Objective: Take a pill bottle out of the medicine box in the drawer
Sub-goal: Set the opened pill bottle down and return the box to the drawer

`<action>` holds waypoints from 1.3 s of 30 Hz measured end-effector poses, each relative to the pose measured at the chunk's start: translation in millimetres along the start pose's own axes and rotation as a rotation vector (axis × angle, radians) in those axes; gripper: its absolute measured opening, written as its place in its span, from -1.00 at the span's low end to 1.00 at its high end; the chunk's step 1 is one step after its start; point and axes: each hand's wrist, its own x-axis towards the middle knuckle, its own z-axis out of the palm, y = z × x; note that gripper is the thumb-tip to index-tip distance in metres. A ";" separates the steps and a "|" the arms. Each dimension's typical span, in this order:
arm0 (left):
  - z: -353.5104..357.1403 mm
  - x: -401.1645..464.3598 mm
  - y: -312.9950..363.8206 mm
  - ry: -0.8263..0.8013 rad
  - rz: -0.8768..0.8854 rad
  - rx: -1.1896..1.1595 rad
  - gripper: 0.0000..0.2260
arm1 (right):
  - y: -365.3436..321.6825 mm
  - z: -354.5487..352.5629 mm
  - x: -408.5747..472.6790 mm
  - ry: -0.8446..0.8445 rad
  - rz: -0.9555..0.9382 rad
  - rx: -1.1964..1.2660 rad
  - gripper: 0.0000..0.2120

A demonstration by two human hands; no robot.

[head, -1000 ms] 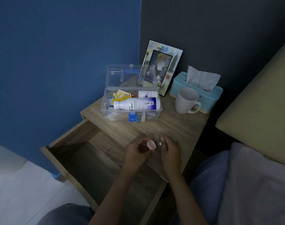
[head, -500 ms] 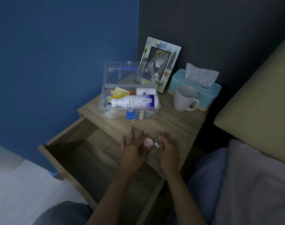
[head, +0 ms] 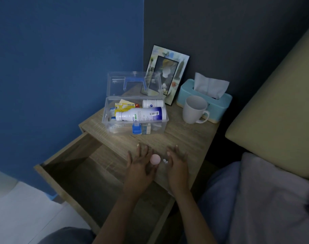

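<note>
Clear plastic medicine box (head: 135, 128), lid up, stands on the wooden surface (head: 181, 138) behind the open, bare drawer (head: 90, 173); it holds a large white bottle (head: 141, 114) lying flat, a smaller white bottle (head: 152, 103), yellow packets (head: 123, 106) and small cartons. A pink-capped pill bottle (head: 155, 159), seemingly already out of the box, stands near the front edge, touching the left hand (head: 141, 166), fingers spread, not gripping. Right hand (head: 177, 164) lies open beside small white pills (head: 165, 161); little appears left to do.
</note>
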 end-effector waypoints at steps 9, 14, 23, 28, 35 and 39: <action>-0.8 -3.6 -4.5 -0.017 0.095 0.122 -0.41 | -42.7 -72.6 78.9 0.506 -0.041 0.372 -0.61; -5.3 -4.8 -2.8 -0.057 0.085 0.185 -0.38 | -33.9 -95.7 141.6 0.500 0.219 0.446 -0.57; -6.2 -4.3 -2.2 -0.060 0.095 0.214 -0.38 | -15.4 -91.1 158.2 0.399 0.266 0.449 -0.59; -4.7 -4.5 -5.2 -0.104 0.087 0.268 -0.36 | -8.9 -86.8 139.5 0.467 0.244 0.455 -0.64; -4.3 -4.6 -4.1 -0.121 0.074 0.320 -0.36 | -3.9 -81.1 79.5 0.431 0.246 0.546 -0.64; -3.6 -4.7 -4.4 -0.135 0.067 0.342 -0.36 | -4.2 -77.9 51.9 0.404 0.225 0.537 -0.62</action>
